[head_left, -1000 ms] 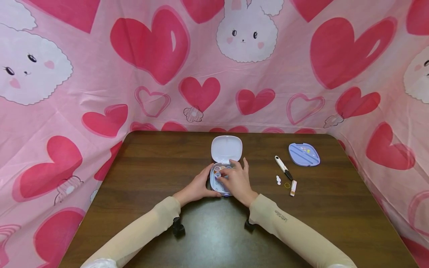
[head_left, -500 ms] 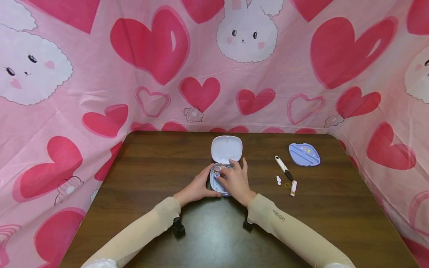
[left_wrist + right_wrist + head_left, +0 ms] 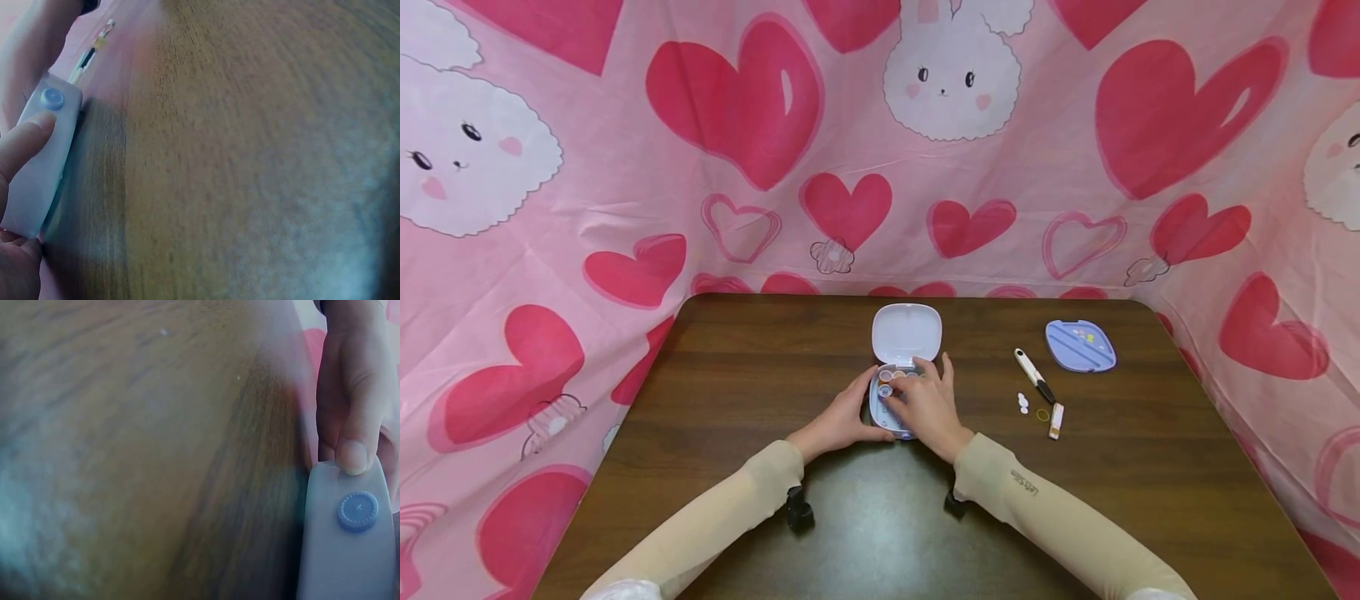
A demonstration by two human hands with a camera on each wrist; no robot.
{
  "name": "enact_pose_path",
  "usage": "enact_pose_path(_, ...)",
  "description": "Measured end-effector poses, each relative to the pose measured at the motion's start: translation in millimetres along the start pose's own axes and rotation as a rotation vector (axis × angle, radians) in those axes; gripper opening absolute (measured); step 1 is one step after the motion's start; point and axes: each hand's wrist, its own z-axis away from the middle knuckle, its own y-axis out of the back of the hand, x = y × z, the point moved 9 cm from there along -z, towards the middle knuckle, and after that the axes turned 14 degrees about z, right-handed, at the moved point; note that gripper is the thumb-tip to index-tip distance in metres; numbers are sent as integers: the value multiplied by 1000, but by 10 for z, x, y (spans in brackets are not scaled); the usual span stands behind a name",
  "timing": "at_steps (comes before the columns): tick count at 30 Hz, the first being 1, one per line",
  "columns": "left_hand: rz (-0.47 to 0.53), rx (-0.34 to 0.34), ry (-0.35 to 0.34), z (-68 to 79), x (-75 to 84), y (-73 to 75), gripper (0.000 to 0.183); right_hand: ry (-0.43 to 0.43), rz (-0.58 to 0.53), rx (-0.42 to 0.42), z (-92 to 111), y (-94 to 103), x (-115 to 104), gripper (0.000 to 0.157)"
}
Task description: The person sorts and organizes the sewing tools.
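Observation:
A small pale plastic case (image 3: 889, 422) stands at the middle of the table with its hinged lid (image 3: 907, 335) raised. Several round, pale-rimmed spools sit in its back part. My left hand (image 3: 844, 417) grips the case from the left, thumb along the front wall; in the left wrist view the thumb lies beside a round blue button (image 3: 52, 98). My right hand (image 3: 934, 410) reaches in from the right, thumb and forefinger pinching a round spool (image 3: 886, 391) near the left wall. Its other fingers stretch toward the hinge and hide part of the inside.
To the right on the dark wooden table (image 3: 760, 358) lie a slim white-and-black tool (image 3: 1034, 375), white discs (image 3: 1023, 403), a yellow ring (image 3: 1042, 415) and a small white-and-tan piece (image 3: 1056, 422). A slotted blue tray (image 3: 1081, 347) lies farther back. Patterned pink cloth (image 3: 925, 175) surrounds the table.
The right hand and wrist have shifted very slightly left, with the pinched spool. The left hand and the case have stayed in place.

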Motion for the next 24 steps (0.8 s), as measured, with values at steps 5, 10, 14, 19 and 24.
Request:
enact_pose_path(5, -5, -1, 4, 7, 6, 4, 119, 11, -8, 5, 12, 22, 0, 17)
enact_pose_path(10, -5, -5, 15, 6, -4, 4, 119, 5, -21, -3, 15, 28, 14, 18)
enact_pose_path(14, 1, -4, 18, 2, 1, 7, 118, 3, -23, 5, 20, 57, 24, 18)
enact_pose_path(19, 12, -10, 30, -2, -5, 3, 118, 0, -16, 10, 32, 93, 39, 19)
enact_pose_path(24, 12, -17, 37, -3, -21, -8, 119, -21, -10, 11, 48, 121, 103, 17)
